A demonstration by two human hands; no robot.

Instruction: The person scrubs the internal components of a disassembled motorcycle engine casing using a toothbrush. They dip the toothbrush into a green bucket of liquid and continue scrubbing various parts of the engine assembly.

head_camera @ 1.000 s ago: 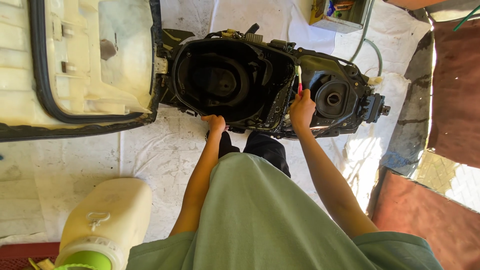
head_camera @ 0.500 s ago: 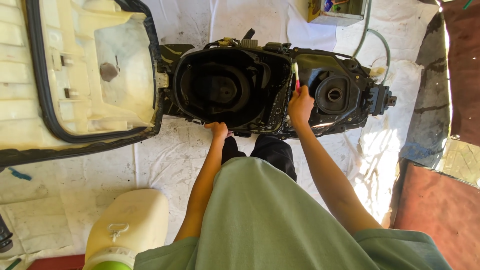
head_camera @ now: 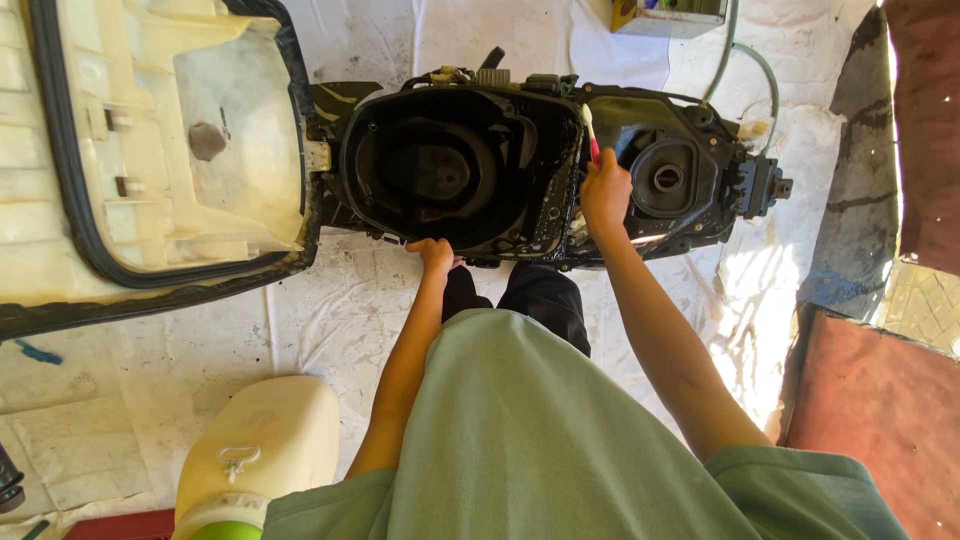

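right hand [head_camera: 604, 192] sits centre-right of the frame, fingers closed round a toothbrush [head_camera: 590, 132] w/ red-pink handle and white head; head end points up-frame, over the inner wall of the black plastic housing [head_camera: 520, 170]. left hand [head_camera: 435, 254] is at frame centre, fingers curled over the near rim of that housing, gripping the edge; can't see the fingertips on the far side of the rim.

housing lies flat on a white ground sheet [head_camera: 330, 320], upper centre of frame. big rounded tub-like cavity on its left part, a smaller recess w/ a round cap [head_camera: 667, 178] on its right part, just right of the right hand. a small black fitting sticks out at the far right end.

upper left of frame: cream-coloured moulded panel [head_camera: 150, 150] w/ black rubber edge strip, touching or nearly touching the housing's left end, can't tell which. lower left: cream plastic jug [head_camera: 265, 440] w/ handle, well apart from both hands. top centre-right: yellowish box [head_camera: 668, 14] and a pale hose [head_camera: 755, 70] curving down beside it. right edge: reddish-brown mat [head_camera: 880, 410].

person wears green shirt, dark trousers.
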